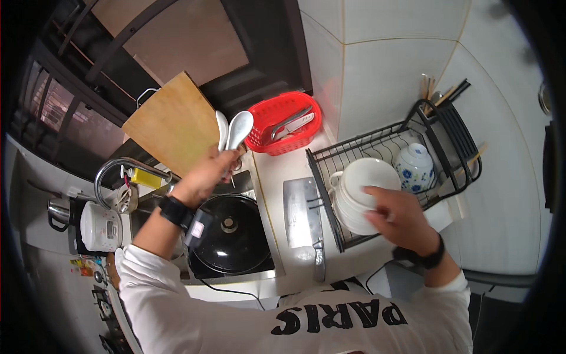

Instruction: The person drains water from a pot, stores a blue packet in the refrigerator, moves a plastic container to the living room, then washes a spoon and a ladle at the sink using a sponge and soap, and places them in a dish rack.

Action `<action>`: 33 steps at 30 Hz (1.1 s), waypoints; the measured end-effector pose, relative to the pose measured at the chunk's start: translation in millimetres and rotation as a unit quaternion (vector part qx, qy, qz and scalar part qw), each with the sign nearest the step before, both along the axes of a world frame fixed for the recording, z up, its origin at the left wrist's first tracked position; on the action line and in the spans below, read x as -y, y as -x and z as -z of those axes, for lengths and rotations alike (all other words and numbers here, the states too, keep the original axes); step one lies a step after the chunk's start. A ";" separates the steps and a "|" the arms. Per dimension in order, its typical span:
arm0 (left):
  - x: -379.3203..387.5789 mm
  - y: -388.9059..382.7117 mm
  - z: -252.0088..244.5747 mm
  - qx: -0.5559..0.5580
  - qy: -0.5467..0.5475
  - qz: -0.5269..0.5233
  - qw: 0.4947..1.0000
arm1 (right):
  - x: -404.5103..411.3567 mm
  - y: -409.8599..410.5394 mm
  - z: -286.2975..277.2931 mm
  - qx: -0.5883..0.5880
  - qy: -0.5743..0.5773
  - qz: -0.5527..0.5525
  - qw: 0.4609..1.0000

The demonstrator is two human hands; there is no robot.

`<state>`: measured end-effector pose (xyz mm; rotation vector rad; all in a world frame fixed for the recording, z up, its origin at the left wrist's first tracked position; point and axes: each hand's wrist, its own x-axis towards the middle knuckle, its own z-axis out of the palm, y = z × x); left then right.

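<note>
My left hand [208, 170] is closed around the handles of white ceramic soup spoons [241, 127], their bowls pointing up and away from me. It is raised above the far edge of the sink, close to the wooden cutting board. On the right, my right hand [393, 214] has its fingers apart over the side of stacked white cups [369, 177] in the black wire dish rack [362, 148]. Whether the fingertips touch the cups cannot be made out. Behind that hand, a blue-flowered white bowl [414, 170] sits upside down in the rack.
A red plastic basket [283, 148] holding utensils stands at the back. Between sink and rack lies a cleaver [303, 217]. A black pan lid [230, 248] fills the sink, below a curved faucet [104, 177]. The cutting board [174, 119] leans behind; a rice cooker [99, 228] stands left.
</note>
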<state>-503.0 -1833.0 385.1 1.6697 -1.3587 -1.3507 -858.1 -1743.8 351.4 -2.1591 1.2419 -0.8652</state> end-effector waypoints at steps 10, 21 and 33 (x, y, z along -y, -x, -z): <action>123.4 -23.0 45.3 0.319 0.007 0.208 0.924 | -14.2 72.7 37.1 0.004 -0.046 0.288 0.956; 168.1 8.7 79.5 0.458 0.058 0.373 0.805 | -5.8 93.2 80.7 0.015 -0.075 0.325 0.942; 187.6 30.9 102.3 0.482 0.140 0.457 0.735 | 16.4 81.2 80.0 0.039 -0.095 0.323 0.941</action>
